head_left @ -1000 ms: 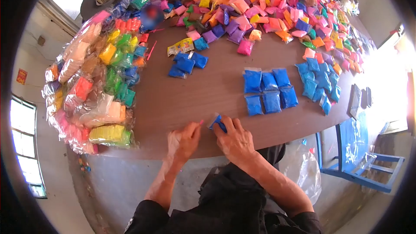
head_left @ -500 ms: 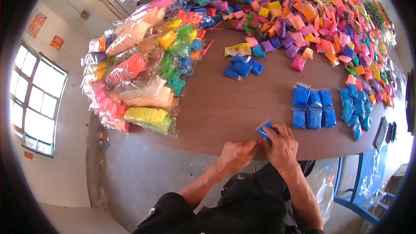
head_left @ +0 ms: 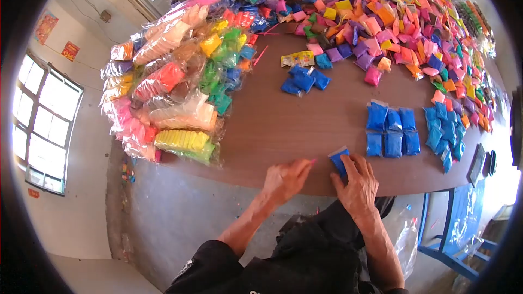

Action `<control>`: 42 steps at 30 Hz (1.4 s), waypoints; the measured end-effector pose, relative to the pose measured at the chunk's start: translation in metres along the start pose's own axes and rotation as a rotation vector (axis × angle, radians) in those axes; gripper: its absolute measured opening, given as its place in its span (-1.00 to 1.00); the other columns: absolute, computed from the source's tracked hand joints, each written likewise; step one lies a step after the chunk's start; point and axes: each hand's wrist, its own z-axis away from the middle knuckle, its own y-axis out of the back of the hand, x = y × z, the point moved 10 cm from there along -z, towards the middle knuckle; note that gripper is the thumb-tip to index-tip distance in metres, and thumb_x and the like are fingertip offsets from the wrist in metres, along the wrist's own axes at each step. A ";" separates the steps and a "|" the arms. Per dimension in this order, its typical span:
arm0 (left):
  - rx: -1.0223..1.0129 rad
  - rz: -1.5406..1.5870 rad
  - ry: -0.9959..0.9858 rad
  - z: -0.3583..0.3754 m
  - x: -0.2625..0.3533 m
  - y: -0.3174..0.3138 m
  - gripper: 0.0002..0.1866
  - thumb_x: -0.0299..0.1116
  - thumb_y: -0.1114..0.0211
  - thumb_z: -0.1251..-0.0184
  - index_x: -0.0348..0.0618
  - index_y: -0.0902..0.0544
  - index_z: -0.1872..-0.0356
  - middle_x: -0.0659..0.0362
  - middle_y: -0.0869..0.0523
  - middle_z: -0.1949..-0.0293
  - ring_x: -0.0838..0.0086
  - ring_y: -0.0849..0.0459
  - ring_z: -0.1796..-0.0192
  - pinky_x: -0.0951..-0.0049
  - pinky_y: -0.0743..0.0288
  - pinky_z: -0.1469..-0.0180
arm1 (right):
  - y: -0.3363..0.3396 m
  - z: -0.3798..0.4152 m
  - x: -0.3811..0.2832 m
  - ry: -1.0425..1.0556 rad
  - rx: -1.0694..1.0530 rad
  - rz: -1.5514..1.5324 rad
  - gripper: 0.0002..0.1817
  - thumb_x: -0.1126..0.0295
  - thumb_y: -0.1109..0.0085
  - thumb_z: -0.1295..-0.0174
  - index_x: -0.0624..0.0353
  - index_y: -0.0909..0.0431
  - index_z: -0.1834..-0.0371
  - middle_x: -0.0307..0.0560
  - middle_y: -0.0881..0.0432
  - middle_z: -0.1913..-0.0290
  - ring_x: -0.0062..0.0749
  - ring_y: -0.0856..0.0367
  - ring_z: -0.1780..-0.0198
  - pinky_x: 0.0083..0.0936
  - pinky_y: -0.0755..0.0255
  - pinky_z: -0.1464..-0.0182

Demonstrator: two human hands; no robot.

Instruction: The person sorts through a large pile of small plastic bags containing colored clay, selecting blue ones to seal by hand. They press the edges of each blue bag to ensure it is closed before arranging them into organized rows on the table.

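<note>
My right hand (head_left: 358, 184) grips a small blue packet (head_left: 338, 159) at the table's near edge, fingers over its right side. To the left, apart from the packet, my left hand (head_left: 287, 179) is closed in a pinch, with the tip of a thin pink strip (head_left: 312, 161) poking out of the fingers. Beyond my right hand lie two rows of blue packets (head_left: 393, 144), set side by side. A loose cluster of blue packets (head_left: 303, 80) sits farther back, beside a yellow printed packet (head_left: 298, 59).
Bagged stacks of coloured packets (head_left: 180, 114) cover the table's left end. A large heap of mixed packets (head_left: 381, 22) fills the back and right. Light-blue packets (head_left: 445, 133) lie near a dark flat object (head_left: 477, 164). A blue stool (head_left: 463, 220) stands at the right.
My left hand has moved left, away from the packet, with the pink strip in its fingers. My right hand keeps hold of the blue packet, which has shifted slightly right.
</note>
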 end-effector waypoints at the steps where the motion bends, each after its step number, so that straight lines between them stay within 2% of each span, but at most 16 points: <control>1: -0.072 0.018 -0.066 0.004 0.006 -0.009 -0.87 -0.22 -0.47 -0.60 0.01 -0.84 0.04 -0.02 -0.88 0.24 -0.06 -0.88 0.27 0.00 -0.73 0.23 | 0.001 0.003 0.000 0.009 0.008 -0.015 -0.39 0.29 -0.60 -0.24 0.04 -0.69 -0.39 0.06 -0.65 -0.37 0.14 -0.70 -0.28 0.03 -0.71 -0.17; 4: -0.064 -0.062 0.007 0.002 -0.020 -0.016 -0.86 -0.22 -0.46 -0.62 0.00 -0.84 0.03 -0.04 -0.87 0.28 -0.04 -0.87 0.30 0.03 -0.70 0.28 | 0.008 0.011 0.002 0.016 0.001 -0.013 -0.36 0.31 -0.64 -0.19 0.05 -0.68 -0.39 0.08 -0.62 -0.39 0.15 -0.69 -0.30 0.02 -0.71 -0.19; 5: -0.025 0.069 0.119 -0.003 -0.033 -0.006 -0.86 -0.21 -0.46 -0.63 -0.01 -0.84 0.04 -0.04 -0.86 0.31 -0.04 -0.86 0.32 0.04 -0.68 0.31 | 0.008 0.011 0.000 0.017 -0.007 -0.014 -0.35 0.32 -0.65 -0.18 0.05 -0.68 -0.39 0.08 -0.61 -0.39 0.15 -0.69 -0.30 0.02 -0.72 -0.19; 7: 0.037 -0.067 0.139 -0.026 -0.049 0.018 -0.86 -0.22 -0.46 -0.63 -0.01 -0.84 0.05 -0.03 -0.83 0.36 0.00 -0.84 0.38 0.08 -0.65 0.36 | 0.006 0.013 0.003 -0.011 -0.041 -0.047 -0.34 0.34 -0.67 -0.16 0.08 -0.70 -0.38 0.08 -0.61 -0.36 0.13 -0.68 -0.32 0.02 -0.70 -0.22; 8: 0.068 -0.330 0.034 -0.038 -0.044 0.023 -0.87 -0.22 -0.46 -0.63 0.00 -0.85 0.04 -0.02 -0.82 0.38 0.04 -0.82 0.42 0.11 -0.63 0.38 | 0.006 0.012 0.003 -0.018 -0.053 -0.066 -0.34 0.35 -0.68 -0.15 0.10 -0.71 -0.38 0.08 -0.61 -0.35 0.12 -0.67 -0.33 0.02 -0.69 -0.24; 11: 0.026 -0.122 0.077 -0.042 -0.022 0.022 -0.89 -0.26 -0.47 -0.62 0.00 -0.85 0.04 -0.03 -0.81 0.39 0.06 -0.80 0.44 0.12 -0.62 0.38 | 0.006 0.011 0.005 -0.014 -0.048 -0.067 -0.35 0.38 -0.65 -0.17 0.09 -0.72 -0.39 0.05 -0.64 -0.28 0.10 -0.69 -0.28 -0.01 -0.69 -0.21; 14: -0.019 -0.022 -0.188 -0.026 0.010 -0.011 -0.91 -0.28 -0.47 -0.62 -0.02 -0.85 0.06 -0.05 -0.80 0.39 0.02 -0.81 0.42 0.09 -0.62 0.36 | 0.005 0.009 0.009 -0.004 -0.042 -0.064 -0.36 0.38 -0.65 -0.18 0.11 -0.72 -0.39 0.03 -0.67 -0.26 0.08 -0.72 -0.26 -0.03 -0.70 -0.20; 17: -0.037 -0.231 0.047 -0.035 -0.029 -0.009 -0.91 -0.29 -0.47 -0.60 -0.04 -0.83 0.09 -0.06 -0.83 0.33 -0.06 -0.85 0.31 0.04 -0.65 0.30 | 0.008 0.010 0.010 -0.016 -0.031 -0.086 -0.37 0.37 -0.66 -0.18 0.12 -0.73 -0.37 0.02 -0.71 -0.26 0.07 -0.74 -0.25 -0.06 -0.71 -0.20; 20: 0.012 -0.348 0.079 -0.058 -0.050 0.014 -0.92 -0.30 -0.48 -0.60 -0.04 -0.83 0.10 -0.06 -0.84 0.28 -0.04 -0.87 0.28 0.03 -0.66 0.28 | 0.012 0.011 0.016 -0.024 0.032 -0.125 -0.43 0.37 -0.67 -0.19 0.13 -0.75 -0.31 0.02 -0.75 -0.27 0.08 -0.76 -0.24 -0.09 -0.71 -0.20; 23: 0.027 -0.170 -0.004 -0.052 -0.015 0.016 -0.92 -0.31 -0.49 -0.59 -0.04 -0.83 0.11 -0.07 -0.84 0.31 -0.03 -0.86 0.32 0.01 -0.66 0.29 | 0.010 0.013 0.020 -0.013 0.086 -0.155 -0.49 0.38 -0.67 -0.19 0.13 -0.78 -0.23 0.01 -0.79 -0.26 0.09 -0.79 -0.19 -0.11 -0.72 -0.20; 26: -0.078 -0.040 -0.090 -0.033 0.011 -0.008 -0.89 -0.29 -0.50 -0.60 -0.06 -0.82 0.11 -0.08 -0.83 0.32 0.00 -0.86 0.34 0.05 -0.64 0.32 | 0.011 0.018 0.020 0.040 0.141 -0.144 -0.53 0.39 -0.67 -0.18 0.12 -0.81 -0.18 -0.02 -0.80 -0.24 0.06 -0.82 -0.15 -0.13 -0.73 -0.17; 29: -0.050 -0.243 0.042 -0.035 -0.022 -0.005 -0.87 -0.29 -0.50 -0.60 -0.11 -0.81 0.11 -0.06 -0.85 0.29 0.04 -0.88 0.31 0.12 -0.66 0.31 | 0.011 0.021 0.017 0.104 0.180 -0.122 -0.54 0.41 -0.66 -0.18 0.10 -0.79 -0.18 -0.04 -0.78 -0.24 -0.01 -0.83 -0.08 -0.17 -0.75 -0.09; 32: -0.067 -0.206 0.056 -0.048 -0.018 0.010 -0.88 -0.31 -0.50 -0.60 -0.13 -0.80 0.11 -0.04 -0.86 0.29 0.09 -0.90 0.30 0.19 -0.68 0.30 | 0.013 0.019 0.014 0.119 0.185 -0.111 -0.53 0.42 -0.66 -0.18 0.08 -0.79 -0.18 -0.06 -0.78 -0.23 -0.05 -0.83 -0.04 -0.19 -0.76 -0.04; 35: -0.070 0.006 -0.020 -0.037 0.026 -0.003 -0.89 -0.33 -0.51 -0.58 -0.12 -0.80 0.11 -0.03 -0.85 0.32 0.10 -0.90 0.32 0.17 -0.70 0.28 | 0.013 0.018 0.012 0.109 0.189 -0.109 -0.54 0.43 -0.65 -0.17 0.08 -0.79 -0.17 -0.07 -0.78 -0.22 -0.06 -0.82 -0.04 -0.20 -0.75 -0.05; 38: -0.027 0.046 -0.140 -0.025 0.052 -0.025 -0.91 -0.36 -0.52 -0.56 -0.12 -0.80 0.12 -0.02 -0.85 0.34 0.10 -0.90 0.32 0.15 -0.71 0.28 | 0.013 0.017 0.012 0.102 0.192 -0.095 -0.56 0.44 -0.63 -0.17 0.08 -0.79 -0.15 -0.08 -0.79 -0.20 -0.07 -0.82 -0.05 -0.21 -0.75 -0.06; 42: 0.011 -0.107 -0.070 -0.033 0.023 -0.031 -0.93 -0.41 -0.54 -0.53 -0.09 -0.80 0.11 0.01 -0.86 0.34 0.09 -0.90 0.31 0.16 -0.72 0.29 | 0.012 0.017 0.011 0.115 0.210 -0.088 -0.57 0.47 -0.65 -0.10 0.10 -0.82 -0.10 -0.06 -0.80 -0.20 -0.03 -0.83 -0.04 -0.19 -0.75 -0.06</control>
